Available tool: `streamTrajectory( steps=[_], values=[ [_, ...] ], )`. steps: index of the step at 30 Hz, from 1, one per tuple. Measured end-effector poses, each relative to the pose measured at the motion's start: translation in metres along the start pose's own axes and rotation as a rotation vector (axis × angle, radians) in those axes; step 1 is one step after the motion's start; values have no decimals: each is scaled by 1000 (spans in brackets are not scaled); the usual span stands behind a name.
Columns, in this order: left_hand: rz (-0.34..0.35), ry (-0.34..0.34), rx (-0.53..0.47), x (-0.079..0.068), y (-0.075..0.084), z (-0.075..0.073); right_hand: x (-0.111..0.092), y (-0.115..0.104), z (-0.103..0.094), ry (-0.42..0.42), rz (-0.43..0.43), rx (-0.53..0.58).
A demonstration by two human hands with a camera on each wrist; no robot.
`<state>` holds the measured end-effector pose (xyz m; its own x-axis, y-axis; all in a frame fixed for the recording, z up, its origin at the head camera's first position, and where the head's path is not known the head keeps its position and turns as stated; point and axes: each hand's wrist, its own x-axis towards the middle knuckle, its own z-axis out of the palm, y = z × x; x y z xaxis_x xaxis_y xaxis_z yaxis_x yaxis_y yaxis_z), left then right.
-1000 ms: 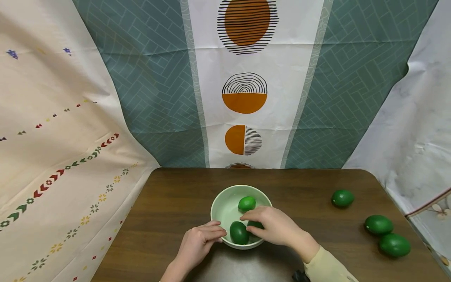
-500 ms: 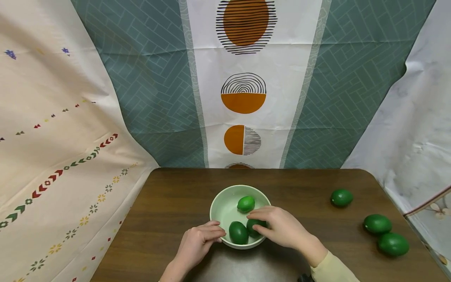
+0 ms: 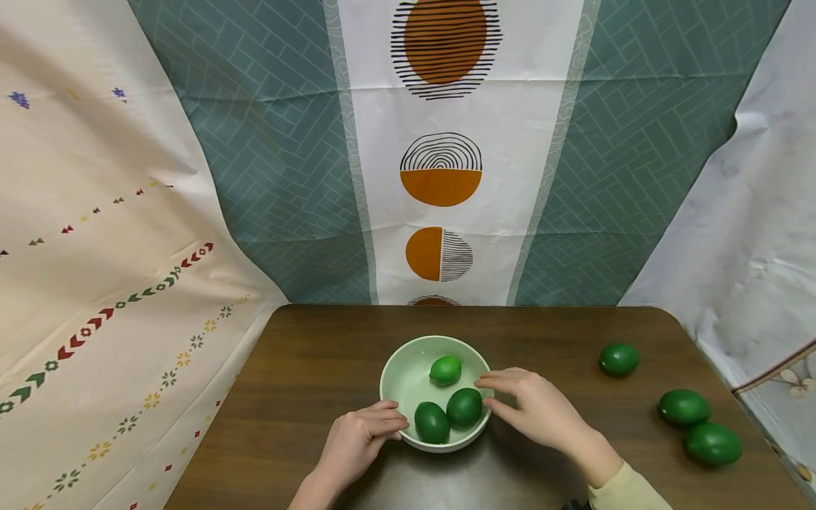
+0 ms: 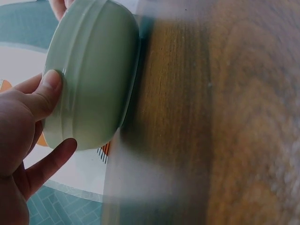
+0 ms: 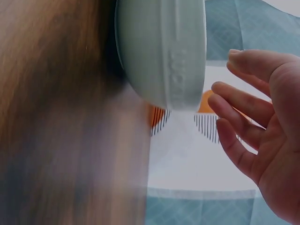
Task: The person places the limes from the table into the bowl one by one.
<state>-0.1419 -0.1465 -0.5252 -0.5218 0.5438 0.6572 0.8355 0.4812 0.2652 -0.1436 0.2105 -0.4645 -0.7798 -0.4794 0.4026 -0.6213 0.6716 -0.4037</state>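
Note:
A pale green bowl stands on the brown table. My left hand pinches its left rim; the left wrist view has the thumb pressed on the outer wall. Inside the bowl lie a small bright green lime and two larger dark green limes, one at the front and one to its right. My right hand hovers at the bowl's right rim with relaxed fingers, holding nothing. In the right wrist view its fingers are apart from the bowl's wall.
On the table's right side lie three more dark green limes: one farther back, and two side by side nearer the front, a left one and a right one. Patterned cloths hang behind and beside the table.
My right hand has let go of a dark green lime in the bowl and drawn back right to the rim. The left hand has stayed on the bowl.

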Motion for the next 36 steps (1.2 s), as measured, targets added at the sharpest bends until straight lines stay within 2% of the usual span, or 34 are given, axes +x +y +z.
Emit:
streamTrajectory(
  steps=[4, 21, 28, 36],
  values=[
    [2, 2, -3, 0, 0, 0, -5, 7, -7, 29, 19, -8],
    [-2, 7, -18, 0, -1, -1, -42, 37, -47, 101, 195, -64],
    [2, 7, -17, 0, -1, 0, -62, 51, -63, 79, 280, -59],
    [-4, 0, -23, 1, -1, -1, -90, 74, -85, 117, 361, -91]
  ],
)
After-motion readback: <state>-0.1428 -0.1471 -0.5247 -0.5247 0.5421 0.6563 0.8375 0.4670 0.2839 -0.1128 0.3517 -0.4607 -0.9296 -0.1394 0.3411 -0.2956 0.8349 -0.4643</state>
